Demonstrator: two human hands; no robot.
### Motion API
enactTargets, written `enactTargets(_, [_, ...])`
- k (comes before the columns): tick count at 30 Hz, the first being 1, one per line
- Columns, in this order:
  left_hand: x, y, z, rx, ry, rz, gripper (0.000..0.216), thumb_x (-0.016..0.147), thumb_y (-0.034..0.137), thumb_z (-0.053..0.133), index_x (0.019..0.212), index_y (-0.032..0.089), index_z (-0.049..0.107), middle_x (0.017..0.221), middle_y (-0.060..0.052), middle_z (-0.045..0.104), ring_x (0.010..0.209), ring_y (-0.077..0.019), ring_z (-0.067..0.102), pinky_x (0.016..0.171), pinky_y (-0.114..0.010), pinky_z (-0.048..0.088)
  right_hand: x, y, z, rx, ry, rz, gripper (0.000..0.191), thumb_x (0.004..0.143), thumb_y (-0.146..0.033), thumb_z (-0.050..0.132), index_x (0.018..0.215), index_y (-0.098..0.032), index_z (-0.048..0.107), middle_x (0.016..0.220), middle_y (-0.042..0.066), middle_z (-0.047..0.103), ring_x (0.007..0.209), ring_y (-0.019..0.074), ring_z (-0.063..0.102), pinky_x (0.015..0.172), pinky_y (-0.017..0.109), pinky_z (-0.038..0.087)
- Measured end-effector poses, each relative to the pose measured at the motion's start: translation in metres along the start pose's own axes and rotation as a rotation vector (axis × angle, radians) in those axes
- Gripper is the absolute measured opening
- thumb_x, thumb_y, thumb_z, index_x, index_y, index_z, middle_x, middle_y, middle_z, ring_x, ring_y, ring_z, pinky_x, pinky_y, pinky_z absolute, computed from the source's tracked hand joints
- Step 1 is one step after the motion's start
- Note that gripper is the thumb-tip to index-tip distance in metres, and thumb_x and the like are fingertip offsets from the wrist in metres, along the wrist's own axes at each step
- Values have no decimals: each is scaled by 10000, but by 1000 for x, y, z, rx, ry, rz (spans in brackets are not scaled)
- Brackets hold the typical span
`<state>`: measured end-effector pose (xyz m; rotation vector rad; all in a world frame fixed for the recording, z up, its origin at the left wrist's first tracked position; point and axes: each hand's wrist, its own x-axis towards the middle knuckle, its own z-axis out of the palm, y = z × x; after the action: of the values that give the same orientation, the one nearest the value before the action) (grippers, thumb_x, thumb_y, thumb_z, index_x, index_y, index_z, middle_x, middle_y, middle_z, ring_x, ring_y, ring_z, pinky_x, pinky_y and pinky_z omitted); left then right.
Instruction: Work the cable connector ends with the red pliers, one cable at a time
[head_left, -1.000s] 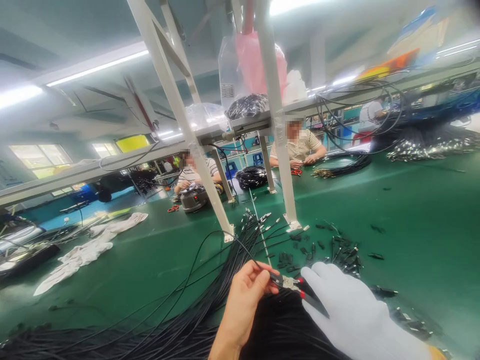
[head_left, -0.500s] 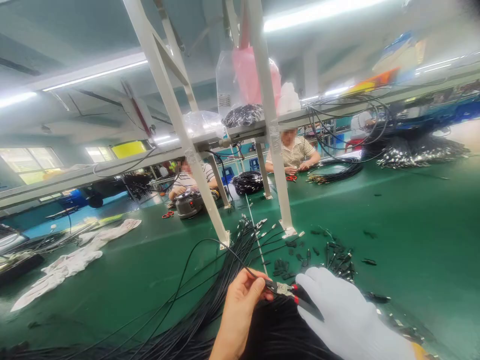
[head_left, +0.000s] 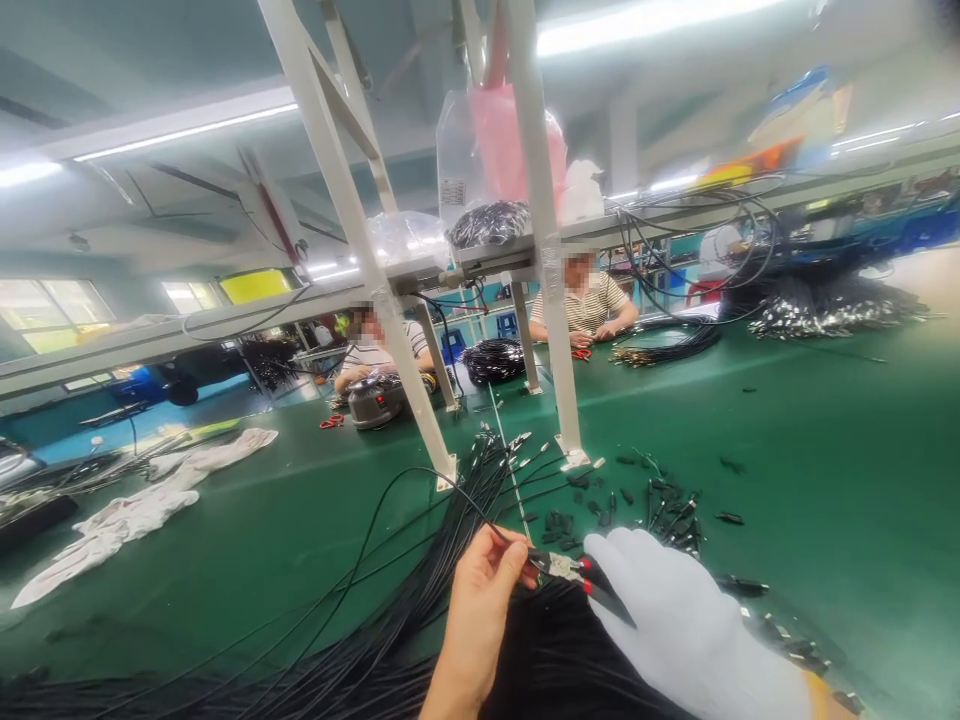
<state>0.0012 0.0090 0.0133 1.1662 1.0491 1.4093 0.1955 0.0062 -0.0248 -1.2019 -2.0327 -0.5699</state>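
My bare left hand point(head_left: 476, 610) pinches the end of a thin black cable point(head_left: 420, 480) that loops up and back over the green table. My right hand point(head_left: 675, 610), in a white glove, grips small pliers point(head_left: 574, 572) with red-and-black handles. The plier jaws sit at the cable end beside my left fingertips. A thick bundle of black cables point(head_left: 420, 610) runs from the lower left under both hands toward the frame leg.
Cut black cable bits point(head_left: 660, 505) are scattered right of my hands. White frame legs point(head_left: 559, 330) stand on the green table point(head_left: 825, 450). White cloths point(head_left: 142, 500) lie at left. Two seated people point(head_left: 589, 295) work across the table among cable coils point(head_left: 491, 360).
Both hands have kept their grip on the cable and the pliers. The view has shifted slightly, so that hands and pliers sit a little left of before.
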Motion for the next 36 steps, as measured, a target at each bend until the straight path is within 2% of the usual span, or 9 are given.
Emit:
enactTargets(4, [-2, 0, 3, 48, 21, 30, 335, 741, 466, 793, 785, 161, 661, 695, 12, 621, 644, -126, 562, 621, -244, 470, -2, 1, 1, -18, -69, 20, 61, 855, -280, 569, 866, -243, 522, 741, -1, 580, 625, 186, 551, 568, 298, 293])
enactTargets(10, [-3, 0, 5, 71, 70, 23, 324, 739, 453, 792, 768, 163, 652, 690, 22, 592, 625, -115, 548, 584, -228, 450, 3, 2, -2, -48, -32, -31, 124, 816, -269, 587, 916, -219, 534, 828, 39, 605, 712, 210, 548, 615, 304, 316])
enactTargets(18, [-6, -1, 10, 85, 91, 41, 288, 757, 421, 780, 776, 164, 652, 686, 23, 588, 622, -114, 544, 566, -220, 446, 2, 3, -1, -106, -67, -6, 82, 817, -270, 618, 805, -241, 542, 707, 0, 553, 618, 195, 514, 556, 309, 213])
enactTargets(21, [-8, 2, 10, 62, 51, 37, 259, 793, 403, 752, 788, 162, 657, 694, 19, 596, 635, -113, 553, 592, -219, 456, 2, 5, -2, -96, -105, -3, 48, 813, -228, 607, 821, -238, 561, 713, -3, 581, 609, 193, 535, 561, 307, 215])
enactTargets(26, [-8, 8, 5, 27, -112, -35, 238, 780, 318, 771, 945, 155, 716, 766, -7, 663, 715, -129, 599, 719, -242, 492, 3, 13, -7, -48, -224, 9, 41, 820, -223, 597, 809, -239, 561, 716, -7, 607, 594, 194, 580, 552, 301, 231])
enactTargets(29, [-6, 7, 4, 70, -104, -65, 226, 731, 265, 794, 912, 141, 740, 741, -18, 691, 689, -136, 617, 726, -256, 505, 2, 16, -7, -38, -252, -4, 50, 811, -213, 596, 798, -241, 558, 704, -14, 615, 576, 187, 587, 535, 296, 250])
enactTargets(32, [-4, 1, 4, 119, -48, -39, 177, 713, 230, 767, 863, 136, 754, 724, -32, 721, 665, -155, 644, 708, -275, 526, 2, 15, -8, -35, -155, -37, 41, 825, -202, 563, 820, -242, 565, 712, -15, 630, 578, 172, 583, 537, 290, 317])
enactTargets(36, [-5, -11, 5, 279, 83, 104, 158, 761, 215, 699, 889, 162, 776, 708, -36, 747, 673, -184, 685, 699, -289, 549, 4, 6, -11, -99, 143, -53, 211, 928, -245, 406, 1035, -209, 585, 833, 49, 688, 693, 199, 624, 631, 312, 445])
